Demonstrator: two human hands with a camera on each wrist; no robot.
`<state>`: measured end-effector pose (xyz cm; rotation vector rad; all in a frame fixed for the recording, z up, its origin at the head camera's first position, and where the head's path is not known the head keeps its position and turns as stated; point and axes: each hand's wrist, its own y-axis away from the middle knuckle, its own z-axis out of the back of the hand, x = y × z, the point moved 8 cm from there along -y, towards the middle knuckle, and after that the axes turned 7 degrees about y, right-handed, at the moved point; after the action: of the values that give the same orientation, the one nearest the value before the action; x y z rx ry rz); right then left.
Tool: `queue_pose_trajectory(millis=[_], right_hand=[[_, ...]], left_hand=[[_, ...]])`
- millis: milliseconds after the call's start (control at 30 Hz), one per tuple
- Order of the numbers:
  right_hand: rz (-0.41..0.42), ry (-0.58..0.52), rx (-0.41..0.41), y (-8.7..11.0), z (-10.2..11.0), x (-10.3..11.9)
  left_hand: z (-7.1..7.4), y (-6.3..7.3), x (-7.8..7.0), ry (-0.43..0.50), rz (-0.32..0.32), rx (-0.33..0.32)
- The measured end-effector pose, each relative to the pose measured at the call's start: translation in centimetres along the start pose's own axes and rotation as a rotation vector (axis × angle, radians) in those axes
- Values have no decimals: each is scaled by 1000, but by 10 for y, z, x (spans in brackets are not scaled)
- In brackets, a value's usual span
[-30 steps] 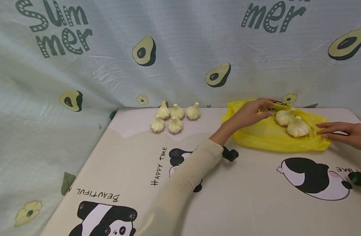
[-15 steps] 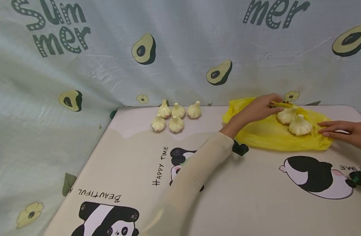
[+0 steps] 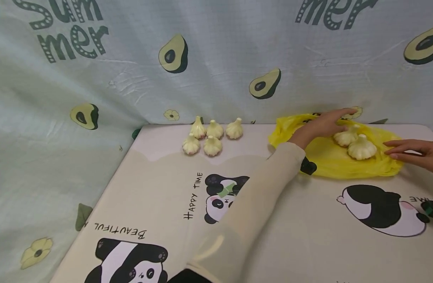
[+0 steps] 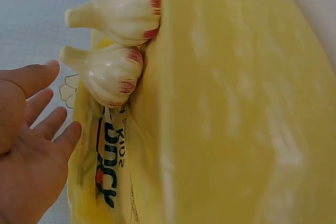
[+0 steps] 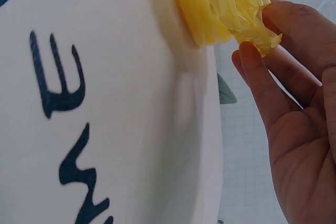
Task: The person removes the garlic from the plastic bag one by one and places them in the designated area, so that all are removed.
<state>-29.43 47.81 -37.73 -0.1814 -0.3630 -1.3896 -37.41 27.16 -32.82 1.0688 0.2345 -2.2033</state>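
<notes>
A yellow plastic bag (image 3: 333,161) lies flat near the back edge of the table. Two white garlic bulbs, a front one (image 3: 362,148) and a rear one (image 3: 345,136), sit together on it; the left wrist view shows red streaks on both bulbs (image 4: 123,14). My left hand (image 3: 324,124) reaches over the bag's far side, close to the bulbs. Its fingers (image 4: 50,121) are spread and loosely bent, holding nothing. At the bag's right end my right hand (image 3: 419,151) pinches a crumpled corner; the right wrist view shows this corner (image 5: 260,38) between thumb and fingers.
Several more garlic bulbs (image 3: 213,145) stand grouped at the back left of the table. A patterned curtain (image 3: 216,59) hangs directly behind the table edge. Panda drawings (image 3: 382,210) are printed on the tablecloth (image 3: 308,220).
My left hand has moved right across the bag toward the two bulbs. My right hand stays at the bag's right end. The bulbs keep their places; the head view has shifted slightly.
</notes>
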Motion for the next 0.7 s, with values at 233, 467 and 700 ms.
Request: queue_pose_trajectory(millis=[233,467,700], right_hand=[[-6,-41,-25,0,-4,-2],[-20,-35,-19,3,-5,-1],[-10,-32,-32,4,-4,2]], left_hand=[[-5,-2,1,71,7,43],[-14,-3,0,7,-6,67],[-17,-5,-7,33,-50,17]])
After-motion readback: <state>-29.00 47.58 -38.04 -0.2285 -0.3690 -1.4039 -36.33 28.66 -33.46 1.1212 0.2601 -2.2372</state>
